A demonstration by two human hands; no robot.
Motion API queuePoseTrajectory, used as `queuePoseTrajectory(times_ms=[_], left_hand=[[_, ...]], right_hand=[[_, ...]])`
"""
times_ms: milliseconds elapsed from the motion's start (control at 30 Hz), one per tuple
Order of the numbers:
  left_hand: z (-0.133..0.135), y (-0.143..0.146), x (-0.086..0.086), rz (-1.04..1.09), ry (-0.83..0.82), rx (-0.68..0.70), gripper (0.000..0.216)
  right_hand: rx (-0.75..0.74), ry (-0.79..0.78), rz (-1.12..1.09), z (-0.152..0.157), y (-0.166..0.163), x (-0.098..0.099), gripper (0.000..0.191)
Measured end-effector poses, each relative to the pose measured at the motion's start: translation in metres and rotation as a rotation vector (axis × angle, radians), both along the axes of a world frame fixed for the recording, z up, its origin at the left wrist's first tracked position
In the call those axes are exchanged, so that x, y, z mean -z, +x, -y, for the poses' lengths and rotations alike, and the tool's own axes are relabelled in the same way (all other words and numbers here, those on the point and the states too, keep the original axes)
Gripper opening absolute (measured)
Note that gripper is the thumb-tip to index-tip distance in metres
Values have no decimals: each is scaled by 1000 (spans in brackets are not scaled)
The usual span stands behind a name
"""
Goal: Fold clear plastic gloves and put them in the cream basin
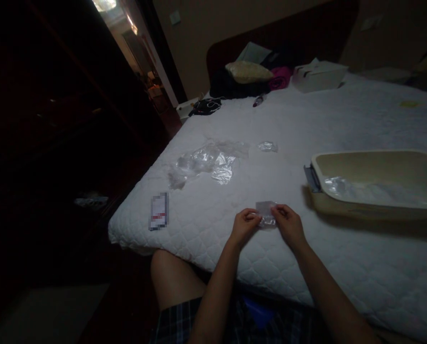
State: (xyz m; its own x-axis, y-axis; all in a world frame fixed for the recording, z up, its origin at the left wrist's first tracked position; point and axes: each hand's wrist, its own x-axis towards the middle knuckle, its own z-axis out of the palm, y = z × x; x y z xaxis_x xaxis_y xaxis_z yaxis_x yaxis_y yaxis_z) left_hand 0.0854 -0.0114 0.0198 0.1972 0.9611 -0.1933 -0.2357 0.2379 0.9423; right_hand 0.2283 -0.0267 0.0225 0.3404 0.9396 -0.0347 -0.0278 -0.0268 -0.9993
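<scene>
Clear plastic packet is pinched at both ends. Left hand has its fingers closed on the left edge, and right hand has its fingers closed on the right edge. Thumb and forefinger are tight on the film, nothing else in either hand. Packet is low over the bed near its front edge, straight ahead of the person. Can't tell if it touches the cover. Too dim to say whether it's sealed, open or has anything in it.

Outward:
- Blurred card lies flat on the bed to the left, well apart from the hands.
- Heap of loose clear wrappers sits further up and left, crumpled and spread out. A small stray scrap lies near it on the right.
- Beige basin stands on the bed right of the hands, with more clear plastic lying in its bottom.
- At the far end are a white tissue box, a pillow and dark clothes.

Progress, my read: mid-run. One packet is in hand, with a heap on one side and a batch in the basin on the other, so some pieces look handled. Can't tell which group is finished and which is waiting, so no call on how much is left. Current packet is gripped, not visibly torn or emptied.
</scene>
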Motion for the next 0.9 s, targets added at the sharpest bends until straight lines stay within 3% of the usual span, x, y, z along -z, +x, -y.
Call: queuePoseTrajectory(times_ms=[167,333,500,633,767,900], left_hand=[[2,1,-6,-42,23,-33,40],[3,3,-8,-24,-20,-15,42],[5,4,-7,-69,-35,-43,37],[4,7,-6,-102,-51,-53,35],[2,10,-3,-123,-56,-83,35],[1,12,0,-165,-45,-92,35]], right_hand=[[43,32,12,2,3,-9,39],[21,100,209,21,34,-51,30],[240,79,404,40,100,-113,26],[376,8,574,31,175,-150,24],[324,-225,750,13,237,-158,24],[181,-418,976,1,263,-144,30]])
